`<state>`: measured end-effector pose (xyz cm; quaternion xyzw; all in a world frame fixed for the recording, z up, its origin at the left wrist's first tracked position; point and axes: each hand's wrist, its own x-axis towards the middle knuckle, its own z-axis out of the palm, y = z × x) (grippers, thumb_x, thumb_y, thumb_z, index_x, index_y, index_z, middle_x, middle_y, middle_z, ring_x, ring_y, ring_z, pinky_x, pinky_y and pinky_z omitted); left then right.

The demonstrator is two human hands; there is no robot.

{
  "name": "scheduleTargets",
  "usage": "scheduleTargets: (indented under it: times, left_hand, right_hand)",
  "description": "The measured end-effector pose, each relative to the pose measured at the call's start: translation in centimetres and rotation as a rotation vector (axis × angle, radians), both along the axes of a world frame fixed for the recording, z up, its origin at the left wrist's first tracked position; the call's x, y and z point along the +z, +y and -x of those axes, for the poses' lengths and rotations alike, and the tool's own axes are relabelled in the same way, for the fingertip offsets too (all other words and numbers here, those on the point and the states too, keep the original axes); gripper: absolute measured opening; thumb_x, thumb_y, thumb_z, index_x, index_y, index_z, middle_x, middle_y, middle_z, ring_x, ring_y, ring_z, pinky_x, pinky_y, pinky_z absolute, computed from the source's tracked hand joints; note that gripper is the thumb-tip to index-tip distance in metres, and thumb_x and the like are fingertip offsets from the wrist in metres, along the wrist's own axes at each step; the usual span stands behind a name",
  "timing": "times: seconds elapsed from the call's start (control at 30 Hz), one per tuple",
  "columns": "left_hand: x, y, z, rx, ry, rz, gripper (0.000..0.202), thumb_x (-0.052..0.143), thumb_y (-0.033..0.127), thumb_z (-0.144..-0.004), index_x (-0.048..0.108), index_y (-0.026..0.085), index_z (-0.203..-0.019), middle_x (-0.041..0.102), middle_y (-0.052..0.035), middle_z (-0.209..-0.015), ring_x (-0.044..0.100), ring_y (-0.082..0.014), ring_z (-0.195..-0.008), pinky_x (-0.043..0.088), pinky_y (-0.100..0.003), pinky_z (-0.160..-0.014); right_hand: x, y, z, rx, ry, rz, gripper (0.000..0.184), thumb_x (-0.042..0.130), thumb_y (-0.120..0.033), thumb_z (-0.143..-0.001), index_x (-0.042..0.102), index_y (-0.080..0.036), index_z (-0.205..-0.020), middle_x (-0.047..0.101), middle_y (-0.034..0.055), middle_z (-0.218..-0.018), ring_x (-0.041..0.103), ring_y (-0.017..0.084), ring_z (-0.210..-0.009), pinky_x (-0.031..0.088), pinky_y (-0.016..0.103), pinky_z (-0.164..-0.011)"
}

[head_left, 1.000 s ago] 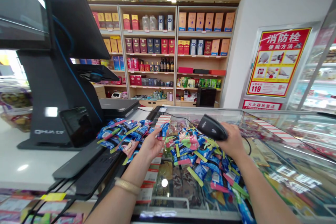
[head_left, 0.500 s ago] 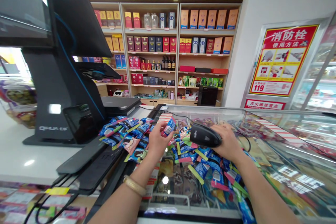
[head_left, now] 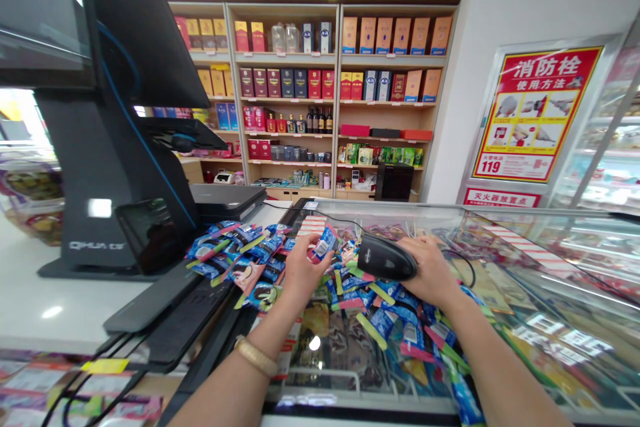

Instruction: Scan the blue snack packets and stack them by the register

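Observation:
Between the thumb and fingers of my left hand [head_left: 306,268] is a small blue snack packet [head_left: 325,242], its pale label side turned toward the scanner. My right hand [head_left: 431,271] is wrapped round the handle of a black barcode scanner [head_left: 386,257], whose head points left at the packet, a short gap apart. Below the scanner a heap of blue packets [head_left: 383,320] with pink and green edges lies on the glass top [head_left: 345,383]. Left of my left hand lies another pile of similar packets [head_left: 250,257].
At the left a black checkout terminal [head_left: 120,167] stands on the white counter [head_left: 55,300]. A clear jar [head_left: 33,193] is beside it. The scanner's cable [head_left: 465,259] curves over the glass. Shelves with boxes [head_left: 287,83] line the back wall; a red sign [head_left: 537,113] hangs at right.
Both hands keep nearly the same pose, the packet still held before the scanner. The whole view has shifted very slightly.

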<state>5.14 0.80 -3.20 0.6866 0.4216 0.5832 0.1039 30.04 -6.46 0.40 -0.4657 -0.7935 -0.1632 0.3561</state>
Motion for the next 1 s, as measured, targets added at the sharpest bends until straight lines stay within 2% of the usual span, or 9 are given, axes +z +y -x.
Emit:
scheduleTargets:
  times: [0.13, 0.2, 0.33, 0.43, 0.63, 0.73, 0.83, 0.9, 1.0]
  left_hand:
    - [-0.3, -0.3, -1.0, -0.071, -0.080, 0.034, 0.030, 0.066, 0.026, -0.073, 0.055, 0.021, -0.100, 0.063, -0.0036, -0.094, 0.063, -0.0182, -0.085, 0.054, -0.030, -0.071]
    - [-0.3, -0.7, -1.9, -0.135, -0.067, -0.016, 0.026, 0.062, 0.024, -0.076, 0.056, 0.021, -0.102, 0.062, -0.0047, -0.098, 0.062, -0.0187, -0.089, 0.054, -0.030, -0.070]
    - [-0.2, -1.5, -3.9, -0.217, 0.121, -0.216, 0.024, 0.052, 0.015, -0.083, 0.063, 0.023, -0.102, 0.057, -0.0061, -0.101, 0.059, -0.0180, -0.096, 0.052, -0.032, -0.084]
    - [-0.5, -1.9, -4.8, -0.293, 0.297, -0.272, 0.033, 0.041, 0.011, -0.088, 0.065, 0.023, -0.106, 0.056, -0.0064, -0.099, 0.059, -0.0165, -0.092, 0.052, -0.029, -0.081]
    - [-1.4, -2.2, -4.9, -0.403, 0.528, -0.332, 0.050, 0.039, 0.003, -0.086, 0.053, 0.024, -0.129, 0.057, -0.0098, -0.122, 0.050, -0.0213, -0.121, 0.045, -0.040, -0.100]
    - [-1.0, -2.7, -4.7, -0.387, 0.574, -0.320, 0.050, 0.040, 0.007, -0.088, 0.047, 0.024, -0.135, 0.053, -0.0103, -0.132, 0.043, -0.0227, -0.129, 0.038, -0.047, -0.108]
    - [0.0, -3.4, -4.2, -0.345, 0.575, -0.266, 0.049, 0.045, 0.015, -0.089, 0.045, 0.023, -0.137, 0.051, -0.0112, -0.136, 0.043, -0.0235, -0.129, 0.033, -0.048, -0.110]
    - [1.0, -3.6, -3.2, -0.279, 0.587, -0.177, 0.050, 0.050, 0.018, -0.086, 0.047, 0.022, -0.136, 0.053, -0.0120, -0.134, 0.047, -0.0237, -0.125, 0.036, -0.045, -0.108]
    - [2.6, -3.4, -0.3, -0.094, 0.727, 0.078, 0.051, 0.059, 0.023, -0.079, 0.054, 0.022, -0.130, 0.061, -0.0123, -0.123, 0.055, -0.0263, -0.113, 0.038, -0.046, -0.103]
  right_hand:
    - [-0.5, 0.7, -1.4, -0.086, 0.063, -0.119, 0.024, 0.055, -0.025, -0.069, 0.063, -0.021, -0.091, 0.069, 0.0044, -0.083, 0.061, 0.021, -0.079, 0.034, 0.034, -0.074]
    - [-0.7, 1.0, -2.4, -0.154, 0.105, -0.190, 0.022, 0.055, -0.026, -0.069, 0.063, -0.021, -0.089, 0.068, 0.0042, -0.081, 0.061, 0.022, -0.078, 0.035, 0.034, -0.073]
    - [-0.9, 1.3, -4.0, -0.268, 0.164, -0.272, 0.016, 0.055, -0.030, -0.071, 0.062, -0.020, -0.082, 0.065, 0.0044, -0.074, 0.061, 0.023, -0.073, 0.036, 0.033, -0.069]
    - [-1.1, 1.4, -4.4, -0.306, 0.167, -0.284, 0.017, 0.055, -0.033, -0.073, 0.061, -0.020, -0.083, 0.065, 0.0047, -0.075, 0.060, 0.023, -0.073, 0.035, 0.033, -0.069]
    - [-1.4, 1.6, -4.2, -0.311, 0.150, -0.276, 0.019, 0.055, -0.033, -0.073, 0.062, -0.020, -0.083, 0.066, 0.0043, -0.075, 0.060, 0.022, -0.075, 0.035, 0.032, -0.071]
    - [-1.4, 1.6, -4.2, -0.309, 0.153, -0.272, 0.018, 0.055, -0.033, -0.073, 0.062, -0.020, -0.083, 0.067, 0.0044, -0.077, 0.061, 0.022, -0.076, 0.035, 0.032, -0.071]
    - [-1.3, 1.5, -4.2, -0.302, 0.151, -0.289, 0.018, 0.054, -0.033, -0.073, 0.062, -0.020, -0.083, 0.066, 0.0046, -0.076, 0.061, 0.022, -0.074, 0.035, 0.032, -0.070]
    - [-1.3, 1.5, -4.2, -0.295, 0.149, -0.301, 0.017, 0.055, -0.033, -0.073, 0.061, -0.020, -0.081, 0.065, 0.0042, -0.074, 0.061, 0.022, -0.073, 0.035, 0.032, -0.070]
    - [-1.3, 1.5, -4.0, -0.288, 0.147, -0.304, 0.017, 0.056, -0.034, -0.072, 0.061, -0.020, -0.080, 0.065, 0.0038, -0.073, 0.061, 0.022, -0.073, 0.035, 0.032, -0.070]
